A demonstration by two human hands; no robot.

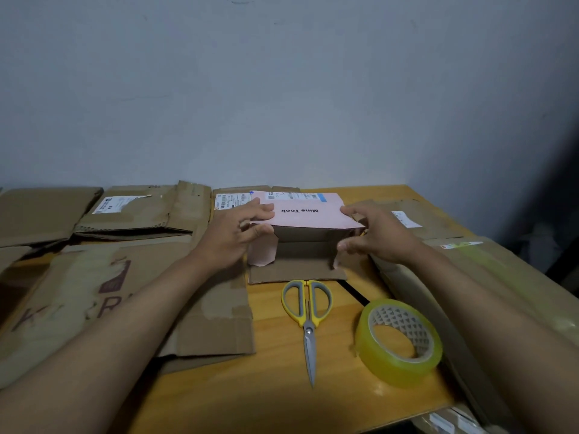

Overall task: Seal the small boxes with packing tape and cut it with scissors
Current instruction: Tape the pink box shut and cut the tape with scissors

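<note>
Both hands are on the small pink box [308, 214] at the far middle of the table [275, 355]. The left hand [233, 234] holds its left end, fingers curled round the lid edge; the right hand [379, 234] pinches the right end, thumb below. The front flap [297, 267] lies open between them. Just nearer than the hands lie the scissors [308, 317], shut, and right of those the tape roll [399, 341]. Flattened cardboard [94, 296] lies left of the left hand.
</note>
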